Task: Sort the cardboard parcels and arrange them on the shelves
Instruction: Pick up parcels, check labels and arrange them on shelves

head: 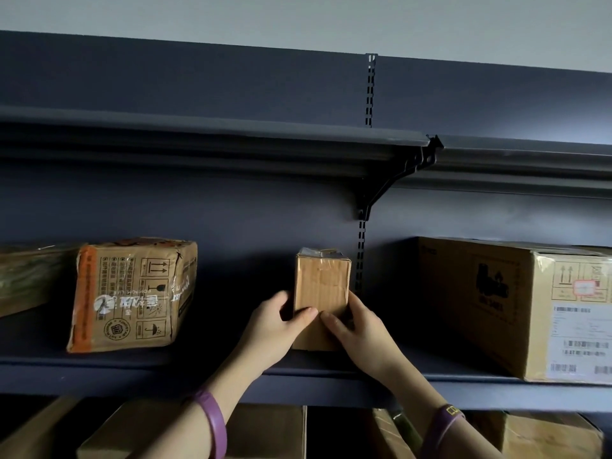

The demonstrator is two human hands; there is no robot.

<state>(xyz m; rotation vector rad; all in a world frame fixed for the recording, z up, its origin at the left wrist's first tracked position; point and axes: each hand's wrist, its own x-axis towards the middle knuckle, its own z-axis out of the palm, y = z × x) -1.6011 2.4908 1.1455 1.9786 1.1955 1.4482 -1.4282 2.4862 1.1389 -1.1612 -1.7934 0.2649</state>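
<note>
Standing upright at frame centre in the head view, a small taped parcel [323,286] appears to rest on the middle shelf [165,369]. It sits near the front lip, just left of the slotted upright [360,260], with its long axis vertical.

- Left hand [271,329]: fingers curled round the lower left edge, thumb across the front face.
- Right hand [361,336]: mirrors it on the lower right edge, with the thumb tips nearly meeting.
- Grip: both hands are clamped on the parcel, low down, and the top half is free.
- Key relation: the parcel lies straight ahead of and above both wrists, between the palms, equally near each hand.

Left of centre a dented printed parcel [132,296] lies well apart from the small one. At right a large labelled carton [516,306] also stands apart. More cartons [268,432] show along the bottom edge.

Judgement: this looks like the placing step, nearly done. A tall, narrow parcel held low could tip backward if pushed, so an even push or release from both sides seems called for.
</note>
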